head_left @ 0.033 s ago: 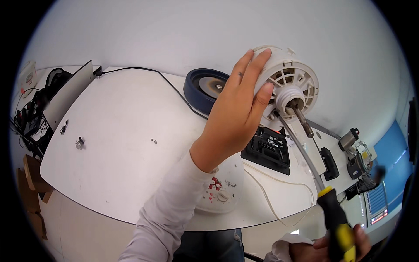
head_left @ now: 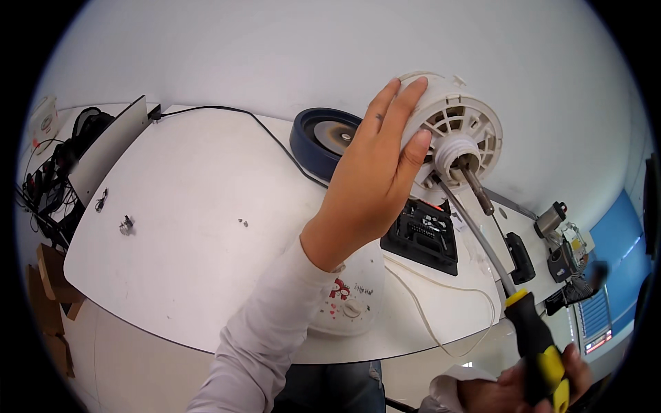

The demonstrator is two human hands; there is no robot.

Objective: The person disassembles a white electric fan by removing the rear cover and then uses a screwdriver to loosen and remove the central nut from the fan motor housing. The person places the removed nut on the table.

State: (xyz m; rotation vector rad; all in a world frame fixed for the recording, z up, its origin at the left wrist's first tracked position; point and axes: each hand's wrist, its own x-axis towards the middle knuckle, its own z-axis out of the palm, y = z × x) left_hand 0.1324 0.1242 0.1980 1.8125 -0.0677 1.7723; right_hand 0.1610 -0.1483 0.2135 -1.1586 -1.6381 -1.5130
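My left hand (head_left: 368, 179) is wrapped round the side of a white fan motor housing (head_left: 485, 113), holding it above the table. The vented front of the housing faces right and toward me, and a metal shaft (head_left: 478, 189) sticks out of its threaded collar (head_left: 458, 151). At the lower right, my right hand (head_left: 575, 372) grips the black and yellow handle of a screwdriver (head_left: 533, 330). The blade runs up to the housing's front, its tip beside the collar. What the tip meets there is too small to make out. The white fan base (head_left: 351, 310) stands beneath my left forearm.
A round dark blue grinding machine (head_left: 313, 148) stands behind my left hand. An open black bit case (head_left: 420, 237) lies below the housing, near a white cord (head_left: 420, 303). Small metal parts (head_left: 126, 225) lie on the white table (head_left: 193, 186). A black cable crosses its back.
The screwdriver's handle has turned and shifted slightly with my right hand. My left hand and the motor housing stay in place.
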